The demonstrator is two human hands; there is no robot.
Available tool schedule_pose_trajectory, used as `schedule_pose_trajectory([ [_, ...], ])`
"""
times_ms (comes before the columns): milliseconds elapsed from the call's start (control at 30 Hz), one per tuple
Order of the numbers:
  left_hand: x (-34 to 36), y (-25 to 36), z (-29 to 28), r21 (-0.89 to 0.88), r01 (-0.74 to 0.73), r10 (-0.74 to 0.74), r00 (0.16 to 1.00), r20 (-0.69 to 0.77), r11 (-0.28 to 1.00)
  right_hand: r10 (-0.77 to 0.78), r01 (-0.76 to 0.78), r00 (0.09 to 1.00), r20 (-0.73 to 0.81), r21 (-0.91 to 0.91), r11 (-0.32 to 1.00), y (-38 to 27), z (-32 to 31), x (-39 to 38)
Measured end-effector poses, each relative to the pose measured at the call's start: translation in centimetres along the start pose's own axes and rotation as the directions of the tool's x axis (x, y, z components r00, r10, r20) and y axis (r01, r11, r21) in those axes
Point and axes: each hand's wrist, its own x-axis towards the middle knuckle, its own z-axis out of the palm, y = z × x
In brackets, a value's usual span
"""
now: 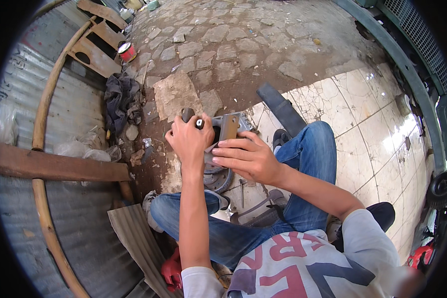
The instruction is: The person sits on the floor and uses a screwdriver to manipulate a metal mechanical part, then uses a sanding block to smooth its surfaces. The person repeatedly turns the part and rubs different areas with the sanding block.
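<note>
My left hand (pixel 189 139) is closed around a dark handle with a black grip end (pixel 186 113) showing above the fingers. My right hand (pixel 246 155), just right of it and slightly lower, has its fingers on a metal piece with a flat brownish plate (pixel 229 126) that has a hole near its top. Behind both hands sits a grey metal device with a rounded base (pixel 216 181), partly hidden by my hands. A thin rod (pixel 242 193) lies below my right hand, near a grey object with a black strap (pixel 275 201) between my legs.
A dark flat bar (pixel 278 107) lies across the cracked tiles (pixel 362 129). Cardboard (pixel 176 92), dark cloth (pixel 119 99) and a red can (pixel 126 52) are on the ground. Corrugated sheets with a wooden beam (pixel 59 164) border my left; a green metal frame (pixel 434 69) borders the right.
</note>
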Motion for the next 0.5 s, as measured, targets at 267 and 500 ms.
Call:
schedule_pose_trajectory([
  [267,0.2,0.4,-0.8,-0.008,0.032,-0.031,0.994,0.108,0.999,-0.029,0.02,0.995,0.097,0.09,0.996,-0.2,0.2,-0.3],
  [500,-0.1,-0.3,0.1,-0.051,0.022,-0.022,1.0,0.013,0.998,0.005,0.0,0.989,0.147,-0.031,1.0,-0.4,0.0,0.2],
])
